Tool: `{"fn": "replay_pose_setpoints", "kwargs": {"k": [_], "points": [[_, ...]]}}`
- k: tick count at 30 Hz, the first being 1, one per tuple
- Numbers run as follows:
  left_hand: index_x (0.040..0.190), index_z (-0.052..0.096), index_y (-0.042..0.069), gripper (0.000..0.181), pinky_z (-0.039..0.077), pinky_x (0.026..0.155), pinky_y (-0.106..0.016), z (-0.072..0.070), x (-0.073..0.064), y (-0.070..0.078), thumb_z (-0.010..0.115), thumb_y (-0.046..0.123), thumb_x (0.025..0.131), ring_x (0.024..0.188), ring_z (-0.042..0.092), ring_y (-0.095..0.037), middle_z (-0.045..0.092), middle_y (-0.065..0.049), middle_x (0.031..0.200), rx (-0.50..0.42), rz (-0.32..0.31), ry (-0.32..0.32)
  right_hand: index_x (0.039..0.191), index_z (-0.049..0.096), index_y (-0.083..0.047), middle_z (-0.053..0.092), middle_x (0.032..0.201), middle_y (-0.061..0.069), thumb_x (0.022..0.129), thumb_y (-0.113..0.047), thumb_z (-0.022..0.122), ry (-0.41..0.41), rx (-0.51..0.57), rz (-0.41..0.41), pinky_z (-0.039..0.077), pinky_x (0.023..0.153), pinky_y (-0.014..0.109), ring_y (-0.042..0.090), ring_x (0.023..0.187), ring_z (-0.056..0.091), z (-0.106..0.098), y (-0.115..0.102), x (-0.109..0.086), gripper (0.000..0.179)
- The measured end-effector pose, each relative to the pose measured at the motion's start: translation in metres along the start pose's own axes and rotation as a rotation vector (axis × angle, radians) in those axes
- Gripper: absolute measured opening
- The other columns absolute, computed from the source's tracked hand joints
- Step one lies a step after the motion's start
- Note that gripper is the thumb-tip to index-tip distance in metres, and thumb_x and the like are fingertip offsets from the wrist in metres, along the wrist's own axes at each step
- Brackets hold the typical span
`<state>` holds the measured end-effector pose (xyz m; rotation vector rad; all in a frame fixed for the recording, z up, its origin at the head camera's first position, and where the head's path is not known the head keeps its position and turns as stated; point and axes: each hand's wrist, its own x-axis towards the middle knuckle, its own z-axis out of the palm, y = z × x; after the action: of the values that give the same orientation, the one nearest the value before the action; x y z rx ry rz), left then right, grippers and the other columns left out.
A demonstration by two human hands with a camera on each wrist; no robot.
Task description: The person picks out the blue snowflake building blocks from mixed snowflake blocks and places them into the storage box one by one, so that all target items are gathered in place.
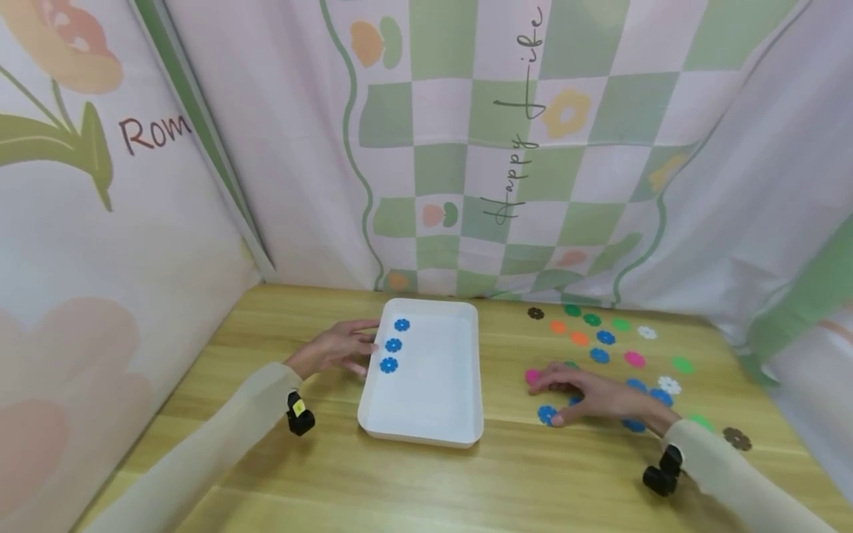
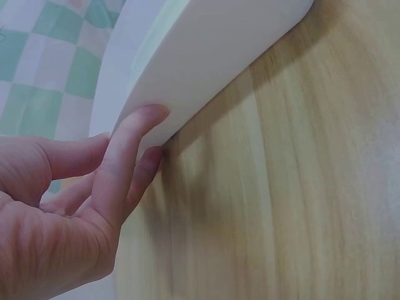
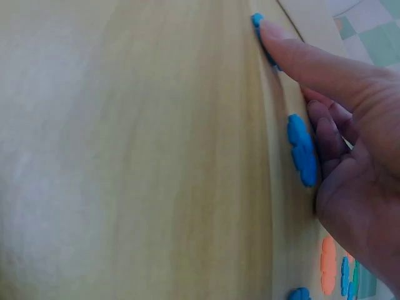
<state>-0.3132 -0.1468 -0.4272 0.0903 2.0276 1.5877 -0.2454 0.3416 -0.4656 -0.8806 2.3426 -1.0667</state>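
At our left, the left hand (image 1: 340,346) rests against the near side wall of the white tray (image 1: 433,396), its fingers loosely bent along the outside, none visible inside and nothing wrapped tightly. That contact looks right for steadying: a light, even press should do, since a hard push could slide the tray over the counter (image 1: 313,481).

Inside the tray, toward its left side, three blue discs (image 1: 393,345) lie in a slightly slanting line, apart from one another; the tray floor to their right is bare.

Farther right, on the counter, the right hand (image 1: 593,394) reaches low with thumb and index finger spread. The thumb touches a loose blue disc (image 1: 544,413); the index fingertip is at a pink disc (image 1: 531,376). We see no pinch between them; the remaining fingers are partly hidden. To take the blue piece well, we would judge it best to press its edge with the thumb, bring the index finger to the opposite edge, and avoid dragging the pink one along. The scattered discs (image 1: 600,355) beyond and beneath the palm could be nudged, so we should lift straight up.
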Motion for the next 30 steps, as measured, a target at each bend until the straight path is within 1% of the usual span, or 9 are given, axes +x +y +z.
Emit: {"fn": "replay_pose_setpoints", "kwargs": {"k": [3,5,6,8,10,13,16,22,30], "points": [[0.164,0.032,0.009,0.068,0.068,0.077,-0.036,0.0,0.001,-0.001,0.062,0.003,0.104,0.123,0.067,-0.039,0.04,-0.028,0.161,0.002,0.007,0.001,0.133,0.067,-0.023,0.051,0.152,0.013,0.095,-0.022,0.078,0.02,-0.022,0.0,0.043,0.118,0.04,-0.004,0.133,0.045,0.001,0.001,0.0,0.04],[0.164,0.032,0.008,0.068,0.068,0.077,-0.036,0.0,0.0,-0.002,0.062,0.003,0.104,0.122,0.067,-0.039,0.04,-0.029,0.161,0.002,0.012,-0.002,0.13,0.068,-0.024,0.054,0.147,0.011,0.095,-0.023,0.078,0.029,-0.033,0.002,0.043,0.115,0.051,-0.003,0.131,0.047,0.002,0.001,0.0,0.037],[0.164,0.031,0.009,0.068,0.068,0.077,-0.036,0.0,0.0,-0.002,0.062,0.003,0.104,0.123,0.067,-0.039,0.04,-0.029,0.161,0.001,0.013,-0.002,0.13,0.069,-0.024,0.055,0.145,0.009,0.095,-0.023,0.078,0.034,-0.04,0.001,0.044,0.114,0.051,-0.002,0.13,0.047,0.002,0.002,-0.001,0.036],[0.165,0.031,0.009,0.069,0.068,0.077,-0.036,0.0,-0.001,-0.001,0.062,0.003,0.104,0.124,0.067,-0.04,0.04,-0.029,0.161,-0.003,0.011,-0.002,0.129,0.069,-0.023,0.057,0.14,0.008,0.096,-0.022,0.078,0.038,-0.039,-0.007,0.044,0.113,0.045,0.0,0.128,0.049,0.002,0.002,0.0,0.034],[0.165,0.031,0.009,0.069,0.068,0.077,-0.036,0.001,-0.002,-0.001,0.062,0.003,0.104,0.125,0.066,-0.04,0.04,-0.029,0.161,-0.005,0.01,-0.004,0.128,0.07,-0.021,0.059,0.137,0.006,0.096,-0.021,0.078,0.045,-0.035,-0.019,0.044,0.111,0.032,0.003,0.127,0.052,0.002,0.001,0.0,0.033],[0.165,0.031,0.009,0.069,0.068,0.077,-0.035,0.0,-0.002,0.0,0.062,0.003,0.104,0.126,0.065,-0.041,0.039,-0.029,0.162,-0.006,0.007,-0.003,0.127,0.07,-0.019,0.062,0.131,0.006,0.095,-0.018,0.078,0.053,-0.021,-0.046,0.043,0.108,0.019,0.005,0.124,0.055,0.002,-0.001,0.001,0.033],[0.165,0.03,0.008,0.069,0.068,0.077,-0.034,-0.001,-0.002,0.0,0.061,0.003,0.104,0.127,0.064,-0.041,0.038,-0.03,0.162,-0.005,0.012,-0.012,0.126,0.071,-0.017,0.064,0.127,0.006,0.094,-0.017,0.079,0.058,-0.017,-0.078,0.046,0.106,0.018,0.007,0.12,0.057,0.002,-0.004,0.001,0.033],[0.165,0.029,0.007,0.069,0.068,0.077,-0.034,-0.002,-0.003,0.0,0.061,0.003,0.104,0.129,0.062,-0.042,0.037,-0.03,0.162,-0.019,0.018,-0.024,0.121,0.071,-0.013,0.066,0.119,0.009,0.095,-0.012,0.078,0.067,-0.027,-0.162,0.053,0.102,0.022,0.013,0.112,0.061,0.004,-0.009,0.003,0.027],[0.165,0.027,0.007,0.069,0.068,0.077,-0.034,-0.002,-0.003,0.0,0.059,0.003,0.105,0.129,0.062,-0.042,0.036,-0.031,0.163,-0.029,0.014,-0.03,0.116,0.071,-0.012,0.065,0.113,0.008,0.095,-0.012,0.077,0.053,-0.043,-0.186,0.055,0.101,0.022,0.015,0.108,0.061,0.005,-0.01,0.005,0.022]]}}
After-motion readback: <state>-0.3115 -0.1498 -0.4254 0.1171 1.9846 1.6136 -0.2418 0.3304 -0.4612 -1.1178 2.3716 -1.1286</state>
